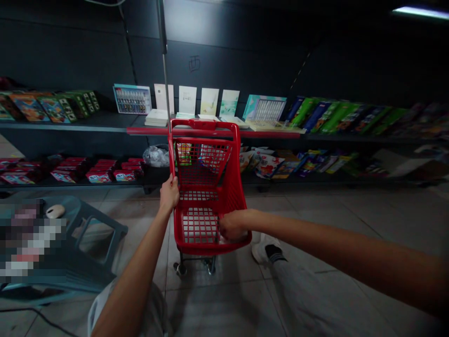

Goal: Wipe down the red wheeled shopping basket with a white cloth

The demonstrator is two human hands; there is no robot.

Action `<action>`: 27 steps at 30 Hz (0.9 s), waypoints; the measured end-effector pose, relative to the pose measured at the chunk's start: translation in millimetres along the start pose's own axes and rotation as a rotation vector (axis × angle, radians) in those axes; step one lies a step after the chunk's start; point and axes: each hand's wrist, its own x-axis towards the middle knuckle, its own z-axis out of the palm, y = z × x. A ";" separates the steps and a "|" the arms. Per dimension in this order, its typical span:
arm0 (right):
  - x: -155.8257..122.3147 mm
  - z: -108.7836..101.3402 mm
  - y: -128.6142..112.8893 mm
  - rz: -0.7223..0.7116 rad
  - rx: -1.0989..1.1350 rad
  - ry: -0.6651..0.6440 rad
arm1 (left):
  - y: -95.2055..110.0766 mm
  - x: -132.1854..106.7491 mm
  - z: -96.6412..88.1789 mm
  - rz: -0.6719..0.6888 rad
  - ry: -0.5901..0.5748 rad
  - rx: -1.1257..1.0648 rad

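A small red plastic shopping cart (198, 203) with a lattice basket stands on the floor in front of me, its handle toward the shelf. My left hand (170, 193) is closed round the basket's left rim. My right hand (233, 225) reaches over the right rim into the near corner of the basket. Its fingers are curled, and something pale shows under them, too blurred to name. No goods can be made out in the basket.
Behind the cart, a dark shelf (112, 120) carries notebooks, boxed pens and packets; bagged snacks and red boxes sit lower. A grey-blue plastic stool (101, 243) holding a computer mouse (55, 211) is at left. A thin pole (166, 79) rises by the handle. A cable crosses the floor.
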 end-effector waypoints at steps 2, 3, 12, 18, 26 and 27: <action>-10.6 -2.5 1.0 0.104 -0.246 0.055 | 0.6 0.9 -0.9 0.014 -0.015 0.020; -13.9 -4.6 2.0 0.118 -0.353 0.094 | 1.1 1.3 -1.5 0.018 -0.021 0.035; -11.6 -61.3 79.7 0.174 -0.623 0.613 | 5.2 -0.9 -7.8 0.030 -0.060 0.146; -15.6 -64.9 103.5 0.105 -0.541 0.623 | 1.6 1.5 -10.3 0.064 -0.049 0.095; -12.1 -43.3 92.9 0.061 -0.460 0.612 | 7.6 -11.1 -23.4 0.087 0.184 0.131; -12.5 -42.2 92.4 0.071 -0.463 0.627 | 11.9 -18.9 -27.3 0.120 0.226 0.172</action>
